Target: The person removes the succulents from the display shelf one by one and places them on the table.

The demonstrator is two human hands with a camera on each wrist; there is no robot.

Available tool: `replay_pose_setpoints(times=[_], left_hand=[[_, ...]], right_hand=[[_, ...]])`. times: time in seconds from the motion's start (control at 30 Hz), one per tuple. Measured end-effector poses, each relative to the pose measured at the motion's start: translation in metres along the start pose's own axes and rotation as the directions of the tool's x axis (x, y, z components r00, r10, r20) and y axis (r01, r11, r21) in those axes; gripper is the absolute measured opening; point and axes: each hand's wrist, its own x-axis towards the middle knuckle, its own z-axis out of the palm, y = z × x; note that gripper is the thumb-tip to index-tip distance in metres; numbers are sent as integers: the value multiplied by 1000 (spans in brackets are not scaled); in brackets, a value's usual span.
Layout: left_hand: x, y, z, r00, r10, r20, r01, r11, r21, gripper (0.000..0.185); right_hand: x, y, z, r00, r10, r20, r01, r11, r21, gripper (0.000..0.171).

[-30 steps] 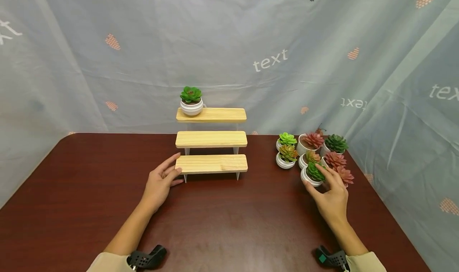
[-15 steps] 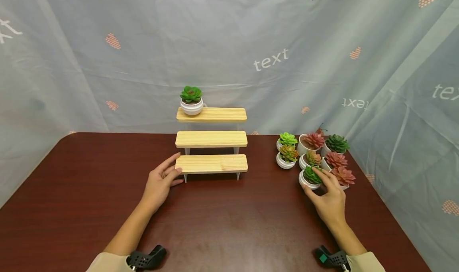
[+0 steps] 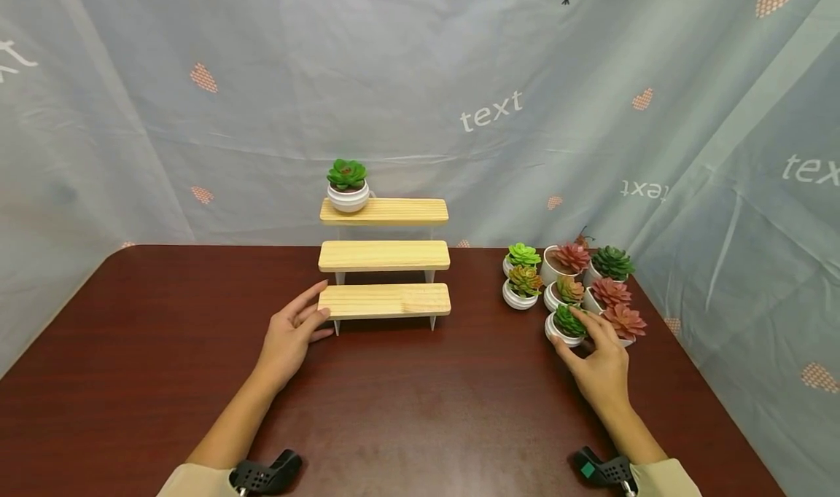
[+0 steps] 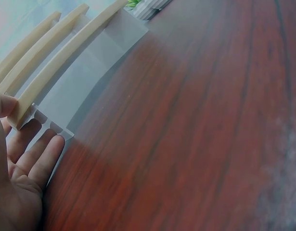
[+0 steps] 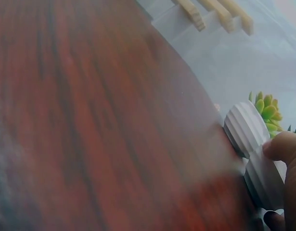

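At the left end of a three-step display stand (image 3: 383, 302), my left hand (image 3: 289, 340) pinches the lowest wooden board. In the left wrist view its thumb lies on the board (image 4: 56, 72), with the fingers against the clear leg panel. To the right, my right hand (image 3: 600, 369) holds a small green succulent in a white pot (image 3: 564, 329), thumb on the near side and fingers over the far side. The right wrist view shows the thumb on the ribbed white pot (image 5: 265, 180). Another green potted succulent (image 3: 348, 187) stands on the left of the top step.
Several other potted succulents are grouped behind and beside the right hand, among them a light green one (image 3: 522, 256), a yellow-orange one (image 3: 523, 282) and a red one (image 3: 625, 322). A grey patterned curtain (image 3: 420, 81) hangs behind the dark brown table (image 3: 420, 409).
My right hand and the green succulent have shifted slightly left and nearer to me, mostly in the first half second. The left hand and the stand have stayed put.
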Motion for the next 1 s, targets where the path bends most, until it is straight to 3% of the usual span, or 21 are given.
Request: replay_pose_setpoints(times=[0.27, 0.4, 0.53, 0.77, 0.87, 1.0], left_hand=[[0, 1, 1, 1000, -6, 11, 5, 1000, 18, 53], [-1, 0, 1, 1000, -6, 5, 6, 1000, 21, 52], [0, -1, 0, 1000, -6, 9, 6, 1000, 19, 53], [0, -3, -1, 1000, -2, 6, 2, 1000, 13, 53], [0, -2, -1, 1000, 1, 2, -1, 1000, 19, 53], [1, -2, 0, 1000, 2, -1, -2, 1000, 19, 52]], right_hand=[[-1, -1, -1, 1000, -16, 9, 16, 1000, -27, 58], [-1, -3, -3, 999, -49, 25, 51, 994, -94, 58], [3, -9, -9, 994, -109, -23, 103, 979, -173, 60], [28, -31, -32, 976, -207, -65, 185, 950, -253, 46], [51, -48, -43, 968, -247, -42, 234, 950, -205, 40], [85, -81, -49, 958, -285, 8, 285, 957, -55, 43]])
